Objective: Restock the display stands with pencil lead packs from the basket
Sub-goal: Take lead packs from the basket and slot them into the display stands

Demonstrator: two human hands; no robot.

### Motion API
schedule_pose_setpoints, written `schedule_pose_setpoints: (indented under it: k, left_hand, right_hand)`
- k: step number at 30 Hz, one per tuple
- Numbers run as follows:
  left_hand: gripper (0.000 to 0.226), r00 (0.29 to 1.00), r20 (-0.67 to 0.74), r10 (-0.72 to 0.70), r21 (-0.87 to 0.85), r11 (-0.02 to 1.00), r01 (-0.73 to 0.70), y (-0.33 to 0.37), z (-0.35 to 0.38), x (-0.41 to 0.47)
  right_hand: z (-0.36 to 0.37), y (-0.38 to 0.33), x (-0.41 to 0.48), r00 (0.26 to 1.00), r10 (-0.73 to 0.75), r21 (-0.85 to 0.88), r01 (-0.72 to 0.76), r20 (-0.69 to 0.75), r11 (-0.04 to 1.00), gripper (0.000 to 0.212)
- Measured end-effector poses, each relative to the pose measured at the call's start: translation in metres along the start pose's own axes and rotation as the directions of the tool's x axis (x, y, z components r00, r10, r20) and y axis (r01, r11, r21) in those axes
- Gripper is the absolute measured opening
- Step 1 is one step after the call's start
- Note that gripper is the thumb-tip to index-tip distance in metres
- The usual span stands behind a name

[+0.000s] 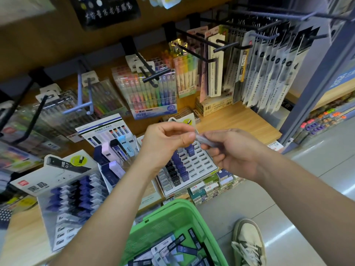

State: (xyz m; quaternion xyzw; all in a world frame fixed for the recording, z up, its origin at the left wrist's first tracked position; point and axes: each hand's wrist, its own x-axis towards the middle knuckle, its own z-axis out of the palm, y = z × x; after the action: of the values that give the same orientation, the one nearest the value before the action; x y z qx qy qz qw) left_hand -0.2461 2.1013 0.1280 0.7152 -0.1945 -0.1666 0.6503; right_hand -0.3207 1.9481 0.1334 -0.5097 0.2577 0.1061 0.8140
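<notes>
The pack (206,141) is a slim, pale, translucent case, somewhat blurred. It is held in the air over a white stand (203,162) at the front edge of the shelf (240,121). The left hand (169,143) pinches one end between thumb and fingers; the right hand (236,154) curls round the other. Below, a green basket (169,204) holds more packs — dark and pale. The shelf is light wood, with pen sets on black hooks (192,52) behind and glossy grey floor (317,179) to its right.

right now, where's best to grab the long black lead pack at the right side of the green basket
I'd pinch the black lead pack across its narrow sides at mid-length, coming straight down: it lies flat on top, and the basket walls block sideways approach.
</notes>
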Motion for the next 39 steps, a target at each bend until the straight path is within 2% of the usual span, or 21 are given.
schedule_pose_setpoints:
  k: [3, 5, 8, 11, 15, 23, 28, 31, 34, 37, 39]
  left_hand:
    - [0.01, 0.993, -0.116, -0.021, 0.013, 1.0, 0.023, 0.001, -0.009, 0.003]
    - [0.003, 0.984, -0.176, 0.006, 0.106, 0.994, 0.013, -0.001, -0.017, 0.008]
    - [0.015, 0.963, -0.269, 0.03, 0.24, 0.97, 0.037, -0.01, -0.031, 0.015]
    - [0.013, 0.954, -0.297, 0.038, 0.423, 0.901, 0.096, -0.029, -0.041, 0.021]
    - [0.012, 0.969, -0.224, 0.108, 0.694, 0.716, 0.081, -0.054, -0.038, 0.024]
    - [0.012, 0.991, -0.096, 0.09, 0.824, 0.565, 0.028, -0.089, -0.023, 0.039]
    - [0.015, 0.999, 0.043, 0.033, 0.899, 0.434, -0.054, -0.101, -0.02, 0.047]
    - [0.016, 0.992, 0.108, 0.063, 0.908, 0.399, -0.125, -0.103, -0.018, 0.052]
    - [0.016, 0.993, 0.119, 0.001, 0.927, 0.357, -0.111, -0.106, -0.015, 0.055]
    - [0.014, 0.998, 0.057, -0.011, 0.915, 0.401, -0.048, -0.102, -0.013, 0.055]
    - [0.014, 0.999, 0.027, 0.021, 0.902, 0.43, -0.033, -0.091, -0.014, 0.05]
  right_hand:
    - [0.006, 0.0, -0.001, 0.997, -0.067, 0.024, 0.068, -0.029, 0.997, 0.01]
    - [0.005, 0.001, -0.001, 0.988, -0.133, -0.093, 0.126, -0.074, 0.988, 0.007]
    - [-0.002, 0.003, 0.001, 0.962, -0.196, -0.302, 0.132, -0.191, 0.944, 0.016]
    - [-0.007, 0.004, 0.004, 0.949, -0.207, -0.366, 0.109, -0.239, 0.924, 0.02]
    - [-0.012, 0.01, 0.009, 0.957, -0.177, -0.424, 0.066, -0.229, 0.903, 0.02]
    - [-0.015, 0.032, 0.023, 0.95, -0.103, -0.454, -0.045, -0.296, 0.89, 0.019]
    - [-0.013, 0.056, 0.035, 0.952, -0.021, -0.472, -0.133, -0.307, 0.871, 0.052]
    - [-0.014, 0.066, 0.04, 0.956, 0.057, -0.403, -0.175, -0.287, 0.898, 0.065]
    - [-0.012, 0.072, 0.044, 0.963, 0.124, -0.29, -0.193, -0.241, 0.937, 0.068]
    - [-0.012, 0.073, 0.046, 0.971, 0.119, -0.321, -0.183, -0.208, 0.929, 0.064]
    - [-0.013, 0.071, 0.047, 0.972, 0.09, -0.367, -0.167, -0.217, 0.915, 0.051]
